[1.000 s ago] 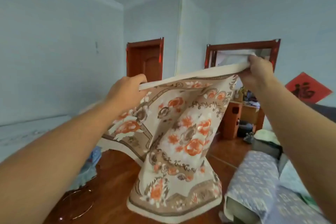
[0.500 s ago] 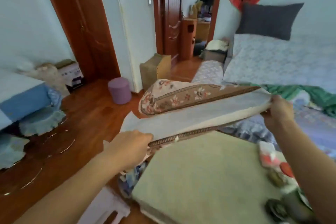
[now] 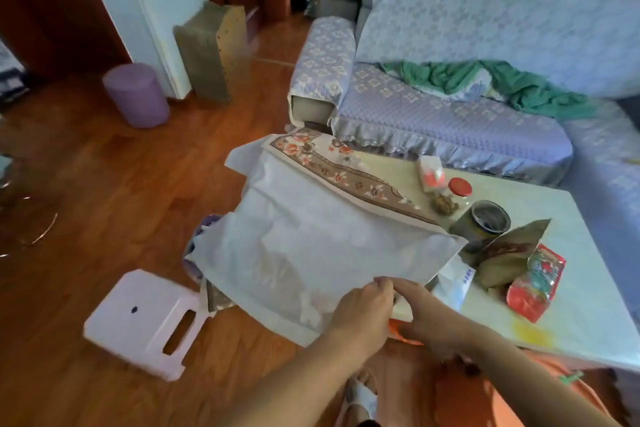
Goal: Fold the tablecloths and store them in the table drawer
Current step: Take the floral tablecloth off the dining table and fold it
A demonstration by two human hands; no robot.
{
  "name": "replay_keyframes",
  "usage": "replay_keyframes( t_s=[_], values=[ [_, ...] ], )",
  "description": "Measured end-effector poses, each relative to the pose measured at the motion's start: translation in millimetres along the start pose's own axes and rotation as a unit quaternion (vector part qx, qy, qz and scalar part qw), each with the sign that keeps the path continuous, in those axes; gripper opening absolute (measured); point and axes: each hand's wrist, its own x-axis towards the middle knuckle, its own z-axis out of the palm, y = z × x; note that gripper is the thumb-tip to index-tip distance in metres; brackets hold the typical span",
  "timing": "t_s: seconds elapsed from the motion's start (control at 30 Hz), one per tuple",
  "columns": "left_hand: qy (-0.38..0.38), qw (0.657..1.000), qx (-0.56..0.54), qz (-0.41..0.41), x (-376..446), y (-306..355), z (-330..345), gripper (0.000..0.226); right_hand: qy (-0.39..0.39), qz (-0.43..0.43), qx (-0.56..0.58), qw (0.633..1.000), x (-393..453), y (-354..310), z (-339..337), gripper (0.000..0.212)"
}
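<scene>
Tablecloth (image 3: 311, 239) lies folded over the near-left corner of the counter (image 3: 568, 291), white backing side up, with a strip of its floral brown-bordered face (image 3: 346, 173) showing along the far edge. Part of the cloth hangs off the counter's left side toward the floor (image 3: 104, 184).

Left hand (image 3: 363, 308) — grip pinching the near edge of the tablecloth, fingers curled on the fabric. Right hand (image 3: 426, 315) just beside it, fingertips meeting the left hand's at the same edge of cloth; its grip looks closed on that edge too, though the fingers are partly hidden by the left hand.

On the counter, right of the cloth: a red-lidded jar (image 3: 457, 194), a dark round tin (image 3: 485, 222), a brown paper packet (image 3: 509, 253), a red snack bag (image 3: 533, 281), a small white-and-red pack (image 3: 431, 173).

Around — a pink plastic stool (image 3: 145, 322) lies on the floor at left, a purple cylinder stool (image 3: 136, 95) near the door frame, a sofa (image 3: 450, 107) with a lilac patterned cover behind the counter, green fabric (image 3: 502, 80) bunched on its seat. A sandaled foot (image 3: 360, 399) shows at the bottom edge.
</scene>
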Motion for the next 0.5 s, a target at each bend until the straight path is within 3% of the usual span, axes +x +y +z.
replay_keyframes(
  t_s=[0.1, 0.17, 0.23, 0.27, 0.3, 0.33, 0.37, 0.43, 0.5],
  values=[
    [0.043, 0.981, -0.185, 0.025, -10, 15, 10, 0.033, 0.156, 0.005, -0.019, 0.988, -6, 16, 17, 0.042],
    [0.124, 0.947, -0.297, 0.0, -33, 14, 19, 0.032, 0.217, 0.032, 0.004, 0.976, -10, 23, 11, 0.035],
    [0.278, 0.88, -0.347, -0.167, -52, -1, 43, 0.038, 0.261, 0.073, 0.06, 0.961, -20, 31, 1, 0.04],
    [0.316, 0.809, -0.391, -0.306, -59, -15, 57, 0.047, 0.28, 0.09, 0.098, 0.951, -26, 33, -6, 0.045],
    [0.298, 0.701, -0.452, -0.464, -63, -30, 69, 0.063, 0.291, 0.101, 0.126, 0.943, -33, 33, -14, 0.051],
    [0.249, 0.565, -0.539, -0.573, -64, -42, 81, 0.081, 0.3, 0.104, 0.149, 0.937, -38, 37, -21, 0.055],
    [0.18, 0.454, -0.612, -0.622, -66, -50, 93, 0.097, 0.3, 0.113, 0.172, 0.931, -41, 40, -28, 0.058],
    [0.085, 0.338, -0.734, -0.583, -65, -51, 120, 0.096, 0.285, 0.13, 0.226, 0.922, -46, 46, -36, 0.06],
    [0.136, 0.309, -0.787, -0.517, -57, -38, 131, 0.06, 0.277, 0.128, 0.244, 0.921, -53, 50, -40, 0.054]
  ],
)
